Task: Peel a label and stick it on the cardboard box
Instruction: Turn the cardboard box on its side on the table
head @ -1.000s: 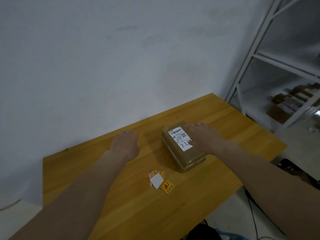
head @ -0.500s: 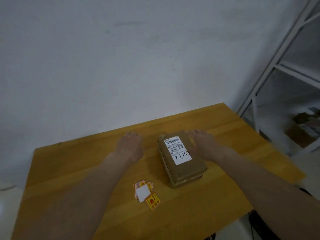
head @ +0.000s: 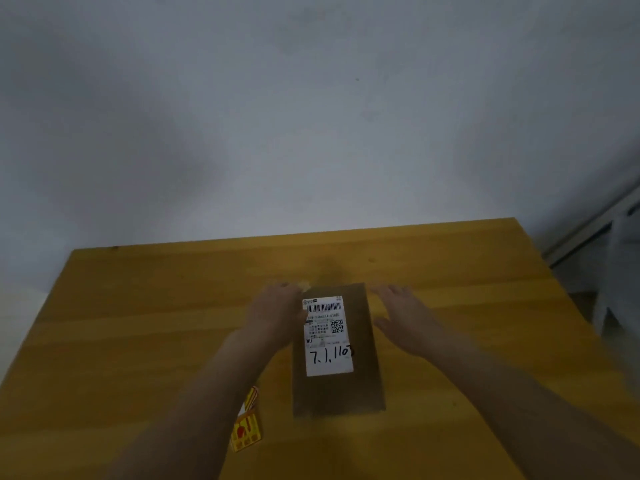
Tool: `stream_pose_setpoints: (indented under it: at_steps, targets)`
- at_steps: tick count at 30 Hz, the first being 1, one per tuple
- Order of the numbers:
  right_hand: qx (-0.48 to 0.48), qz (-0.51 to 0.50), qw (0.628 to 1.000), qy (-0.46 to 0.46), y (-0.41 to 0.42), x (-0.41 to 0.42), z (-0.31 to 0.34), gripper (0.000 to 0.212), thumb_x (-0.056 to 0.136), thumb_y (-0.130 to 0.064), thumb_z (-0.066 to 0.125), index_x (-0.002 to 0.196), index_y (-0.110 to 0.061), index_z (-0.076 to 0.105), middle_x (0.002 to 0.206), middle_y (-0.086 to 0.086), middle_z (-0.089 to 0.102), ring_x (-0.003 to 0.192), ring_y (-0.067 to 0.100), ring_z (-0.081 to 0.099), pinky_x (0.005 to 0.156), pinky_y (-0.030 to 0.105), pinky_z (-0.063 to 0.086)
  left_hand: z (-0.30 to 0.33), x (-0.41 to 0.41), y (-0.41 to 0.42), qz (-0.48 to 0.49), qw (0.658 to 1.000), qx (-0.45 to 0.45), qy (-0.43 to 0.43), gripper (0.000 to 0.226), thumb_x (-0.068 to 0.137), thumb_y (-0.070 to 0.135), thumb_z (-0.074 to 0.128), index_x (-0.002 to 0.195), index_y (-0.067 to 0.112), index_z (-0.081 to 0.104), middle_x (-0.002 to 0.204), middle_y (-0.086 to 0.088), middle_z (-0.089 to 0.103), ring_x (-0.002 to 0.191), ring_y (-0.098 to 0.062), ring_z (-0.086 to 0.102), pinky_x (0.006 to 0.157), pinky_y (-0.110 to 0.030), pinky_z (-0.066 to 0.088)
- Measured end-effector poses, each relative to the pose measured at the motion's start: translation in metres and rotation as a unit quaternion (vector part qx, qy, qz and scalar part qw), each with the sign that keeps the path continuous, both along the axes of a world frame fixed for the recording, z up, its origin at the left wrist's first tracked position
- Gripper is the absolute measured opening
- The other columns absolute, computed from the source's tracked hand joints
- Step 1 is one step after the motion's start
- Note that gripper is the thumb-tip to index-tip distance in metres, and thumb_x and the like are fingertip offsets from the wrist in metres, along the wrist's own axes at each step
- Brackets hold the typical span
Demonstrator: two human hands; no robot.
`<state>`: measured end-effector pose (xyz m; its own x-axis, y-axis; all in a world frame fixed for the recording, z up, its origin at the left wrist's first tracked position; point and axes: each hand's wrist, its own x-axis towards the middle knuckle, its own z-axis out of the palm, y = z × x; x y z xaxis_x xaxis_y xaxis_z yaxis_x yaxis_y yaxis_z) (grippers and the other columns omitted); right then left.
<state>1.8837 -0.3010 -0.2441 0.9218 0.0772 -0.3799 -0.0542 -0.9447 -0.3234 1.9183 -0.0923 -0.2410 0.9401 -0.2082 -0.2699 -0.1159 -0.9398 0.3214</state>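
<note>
A brown cardboard box lies lengthwise on the wooden table, its top carrying a white shipping label with a barcode and handwritten numbers. My left hand rests flat against the box's left side near its far end. My right hand hovers just right of the box with fingers spread, holding nothing. A small pile of yellow and red stickers lies on the table near my left forearm, partly hidden by it.
A grey wall rises behind the table. A white metal shelf frame stands at the right, past the table's right edge.
The view has swung so the box now lies straight in front of me. My left hand moved right to the box's side. My right hand came off the box top.
</note>
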Motion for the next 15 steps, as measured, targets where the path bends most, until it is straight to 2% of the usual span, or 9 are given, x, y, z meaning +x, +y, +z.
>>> stream_pose_setpoints:
  at_steps: [3,6,11,15]
  targets:
    - [0.048,-0.015,0.999,-0.018,0.002,0.012,-0.027,0.048,0.097,-0.014,0.042,0.143,-0.019,0.029,0.146,0.006,0.039,0.133,0.028,0.033,0.106,0.04,0.034,-0.027,0.016,-0.002,0.032,0.999,-0.016,-0.015,0.03,0.09,0.03,0.056,0.119,0.022,0.056,0.129,-0.003,0.054,0.117,-0.021,0.049,0.091,-0.033,0.043]
    - [0.067,-0.025,0.993,-0.089,0.001,0.031,-0.058,0.044,0.096,-0.006,0.038,0.139,-0.016,0.036,0.134,0.011,0.049,0.12,0.03,0.044,0.1,0.04,0.039,-0.055,0.041,-0.002,0.069,0.995,-0.05,-0.045,0.04,0.092,0.033,0.054,0.131,0.022,0.05,0.139,-0.002,0.048,0.129,-0.022,0.043,0.103,-0.037,0.038]
    - [0.096,-0.06,0.973,-0.2,-0.003,0.054,-0.089,0.05,0.095,-0.002,0.035,0.142,-0.017,0.033,0.142,0.009,0.044,0.129,0.027,0.041,0.104,0.038,0.038,-0.098,0.063,0.009,0.159,0.96,-0.19,-0.127,0.041,0.097,0.032,0.042,0.137,0.02,0.042,0.132,-0.003,0.056,0.119,-0.022,0.053,0.097,-0.034,0.04]
    - [0.082,-0.044,0.967,-0.237,-0.003,0.052,-0.101,0.05,0.094,0.0,0.035,0.141,-0.019,0.036,0.142,0.008,0.044,0.128,0.026,0.042,0.103,0.041,0.04,-0.118,0.06,0.023,0.154,0.96,-0.146,-0.181,0.038,0.097,0.028,0.044,0.133,0.017,0.046,0.126,-0.006,0.06,0.113,-0.025,0.057,0.093,-0.038,0.045]
